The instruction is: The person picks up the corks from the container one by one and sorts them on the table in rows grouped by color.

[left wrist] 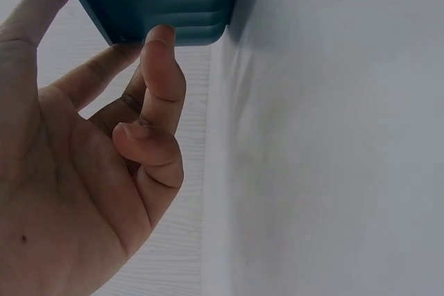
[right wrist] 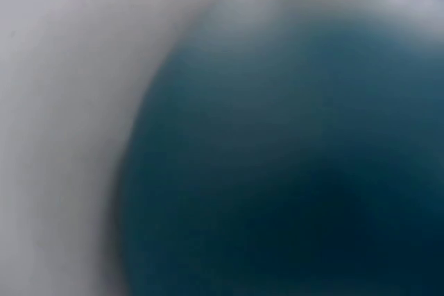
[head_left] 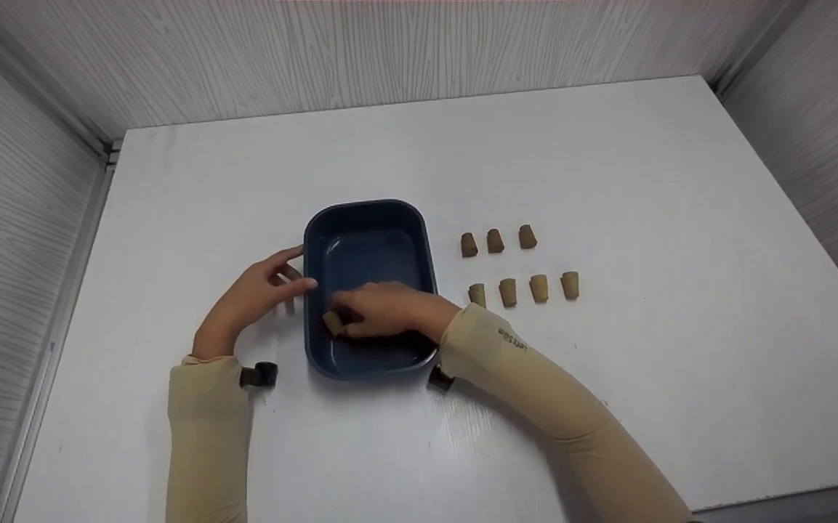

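A deep blue plastic tub (head_left: pixel 369 376) stands on the white table. My right hand (head_left: pixel 386 309) reaches down inside it and pinches a tapered brown cork stopper (head_left: pixel 333 323) near the tub's left wall. My left hand (head_left: pixel 251 294) rests against the tub's left side, thumb tip at the rim and index finger at the outer wall. In the left wrist view its other fingers hang loosely bent beside the tub (left wrist: pixel 187 5). Only the blurred blue tub wall (right wrist: pixel 277 102) fills most of the right wrist view; the right hand is hidden there.
Right of the tub, three corks (head_left: pixel 495 241) stand in a back row and several more (head_left: pixel 538 288) in a front row. My right forearm sleeve (head_left: pixel 557 396) crosses the tub's right rim close to the front row. Grey wood-patterned panels (head_left: pixel 419 54) border the table (head_left: pixel 644 363).
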A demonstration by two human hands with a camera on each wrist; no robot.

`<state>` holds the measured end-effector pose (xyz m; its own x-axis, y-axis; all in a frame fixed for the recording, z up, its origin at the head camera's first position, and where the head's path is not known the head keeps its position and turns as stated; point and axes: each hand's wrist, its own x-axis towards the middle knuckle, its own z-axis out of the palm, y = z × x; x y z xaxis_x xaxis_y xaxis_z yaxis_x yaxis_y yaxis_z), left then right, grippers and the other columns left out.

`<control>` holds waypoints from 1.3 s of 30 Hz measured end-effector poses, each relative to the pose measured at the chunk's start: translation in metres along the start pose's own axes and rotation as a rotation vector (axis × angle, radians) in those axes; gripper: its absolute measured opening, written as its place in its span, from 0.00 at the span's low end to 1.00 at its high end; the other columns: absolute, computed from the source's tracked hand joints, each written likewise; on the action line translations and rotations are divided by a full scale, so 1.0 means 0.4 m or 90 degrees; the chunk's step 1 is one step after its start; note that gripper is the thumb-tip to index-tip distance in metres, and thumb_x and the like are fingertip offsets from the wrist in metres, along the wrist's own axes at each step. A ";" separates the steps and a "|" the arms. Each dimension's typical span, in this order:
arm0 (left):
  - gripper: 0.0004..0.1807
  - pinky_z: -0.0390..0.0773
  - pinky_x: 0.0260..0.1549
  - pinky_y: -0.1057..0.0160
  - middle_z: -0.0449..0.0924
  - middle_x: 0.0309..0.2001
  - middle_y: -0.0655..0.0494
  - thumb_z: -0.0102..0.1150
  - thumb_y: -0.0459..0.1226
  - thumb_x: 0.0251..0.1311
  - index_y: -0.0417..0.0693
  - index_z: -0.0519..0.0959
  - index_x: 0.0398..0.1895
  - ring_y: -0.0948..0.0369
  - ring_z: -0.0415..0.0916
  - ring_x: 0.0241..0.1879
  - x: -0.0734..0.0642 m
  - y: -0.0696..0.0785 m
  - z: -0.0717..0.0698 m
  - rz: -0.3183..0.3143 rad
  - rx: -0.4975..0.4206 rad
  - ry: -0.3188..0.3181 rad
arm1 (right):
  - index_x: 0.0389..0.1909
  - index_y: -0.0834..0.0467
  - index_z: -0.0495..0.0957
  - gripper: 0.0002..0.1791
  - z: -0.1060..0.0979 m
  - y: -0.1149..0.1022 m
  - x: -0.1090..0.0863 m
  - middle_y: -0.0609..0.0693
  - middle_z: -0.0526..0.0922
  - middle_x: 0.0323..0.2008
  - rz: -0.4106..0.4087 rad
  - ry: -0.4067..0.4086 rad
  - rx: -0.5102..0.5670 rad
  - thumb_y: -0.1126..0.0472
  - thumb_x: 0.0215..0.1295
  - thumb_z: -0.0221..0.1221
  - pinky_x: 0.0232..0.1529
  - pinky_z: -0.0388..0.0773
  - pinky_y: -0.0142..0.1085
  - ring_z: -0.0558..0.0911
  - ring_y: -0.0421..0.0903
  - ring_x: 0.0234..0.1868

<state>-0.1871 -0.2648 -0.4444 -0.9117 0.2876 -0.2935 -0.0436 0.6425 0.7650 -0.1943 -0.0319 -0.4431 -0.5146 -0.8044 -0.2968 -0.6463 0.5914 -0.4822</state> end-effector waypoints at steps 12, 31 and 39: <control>0.42 0.71 0.33 0.60 0.77 0.49 0.47 0.58 0.60 0.59 0.60 0.58 0.74 0.55 0.77 0.33 0.000 -0.001 0.006 0.003 -0.004 -0.003 | 0.56 0.49 0.73 0.20 -0.022 -0.001 -0.019 0.45 0.79 0.33 0.024 0.034 0.008 0.49 0.65 0.57 0.32 0.71 0.35 0.77 0.41 0.33; 0.42 0.70 0.36 0.60 0.78 0.51 0.45 0.57 0.61 0.60 0.58 0.57 0.75 0.53 0.77 0.37 -0.009 0.013 -0.008 -0.003 0.019 0.003 | 0.58 0.52 0.72 0.19 -0.175 0.047 -0.220 0.48 0.78 0.33 -0.019 0.139 0.063 0.55 0.67 0.57 0.35 0.71 0.34 0.74 0.42 0.32; 0.43 0.71 0.35 0.60 0.78 0.50 0.47 0.57 0.62 0.59 0.60 0.58 0.74 0.55 0.77 0.35 -0.004 0.012 -0.002 -0.002 0.016 0.008 | 0.58 0.54 0.71 0.19 -0.222 0.099 -0.301 0.50 0.80 0.36 -0.014 0.182 0.088 0.57 0.67 0.56 0.34 0.72 0.36 0.77 0.46 0.32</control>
<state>-0.1861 -0.2626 -0.4397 -0.9166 0.2765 -0.2888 -0.0369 0.6606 0.7498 -0.2079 0.0934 -0.3531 -0.6520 -0.7565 -0.0507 -0.5859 0.5452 -0.5996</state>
